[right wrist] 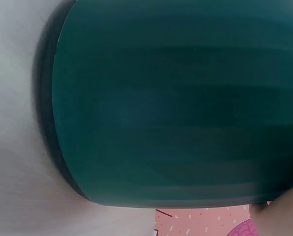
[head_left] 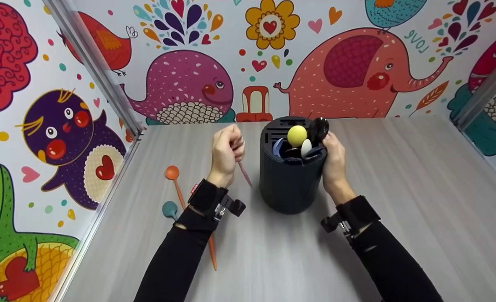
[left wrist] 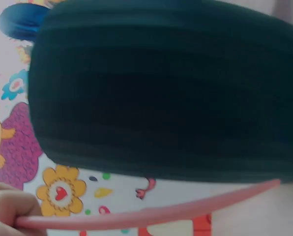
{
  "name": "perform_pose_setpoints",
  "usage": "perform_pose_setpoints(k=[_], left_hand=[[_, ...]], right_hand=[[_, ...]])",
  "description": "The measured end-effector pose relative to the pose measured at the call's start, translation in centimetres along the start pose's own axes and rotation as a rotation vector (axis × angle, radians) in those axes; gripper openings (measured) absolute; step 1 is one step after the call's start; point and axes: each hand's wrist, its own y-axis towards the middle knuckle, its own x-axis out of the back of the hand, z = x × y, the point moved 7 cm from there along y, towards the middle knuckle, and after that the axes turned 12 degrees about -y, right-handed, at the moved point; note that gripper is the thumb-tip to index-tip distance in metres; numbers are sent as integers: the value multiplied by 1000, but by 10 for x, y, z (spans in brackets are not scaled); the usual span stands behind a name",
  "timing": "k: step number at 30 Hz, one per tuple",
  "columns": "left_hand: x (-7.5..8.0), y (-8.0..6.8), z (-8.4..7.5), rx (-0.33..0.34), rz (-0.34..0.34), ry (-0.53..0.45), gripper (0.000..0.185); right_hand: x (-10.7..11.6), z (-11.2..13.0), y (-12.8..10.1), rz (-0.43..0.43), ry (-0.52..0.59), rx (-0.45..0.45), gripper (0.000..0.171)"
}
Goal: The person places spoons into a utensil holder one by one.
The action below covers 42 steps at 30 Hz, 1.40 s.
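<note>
A dark round holder [head_left: 289,180] stands mid-table with several spoons in it: a yellow one [head_left: 297,135], a black one [head_left: 318,128], a white one [head_left: 306,147] and a blue one [head_left: 278,147]. My left hand [head_left: 227,153] pinches a thin pink spoon handle [head_left: 245,174] just left of the holder. That pink handle [left wrist: 151,214] runs under the holder's dark wall [left wrist: 171,93] in the left wrist view. My right hand [head_left: 334,161] grips the holder's right side near the rim. The right wrist view is filled by the holder's wall [right wrist: 176,113].
An orange spoon [head_left: 176,184] and a teal spoon [head_left: 170,209] lie on the grey table [head_left: 399,201] to the left, partly under my left forearm. Cartoon-patterned walls [head_left: 189,63] close in the back and both sides, with metal frame posts [head_left: 97,71] at the corners.
</note>
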Motion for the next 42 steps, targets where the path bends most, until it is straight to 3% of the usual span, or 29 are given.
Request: perform_pose_setpoints(k=[16,27,34,42], left_hand=[[-64,15,-55,-128,128,-25,24],[-81,23,-92,-219,117,-115,24],[-86,26,-89,-238,120,-139,23],[-80,30,-59,-188,92,-117,23]], right_hand=[[1,0,3,-3,17,10,37],[-1,-1,2,2,21,0,39],[1,-2,3,-5,21,1,38],[1,-2,1,-6,28,-6,36]])
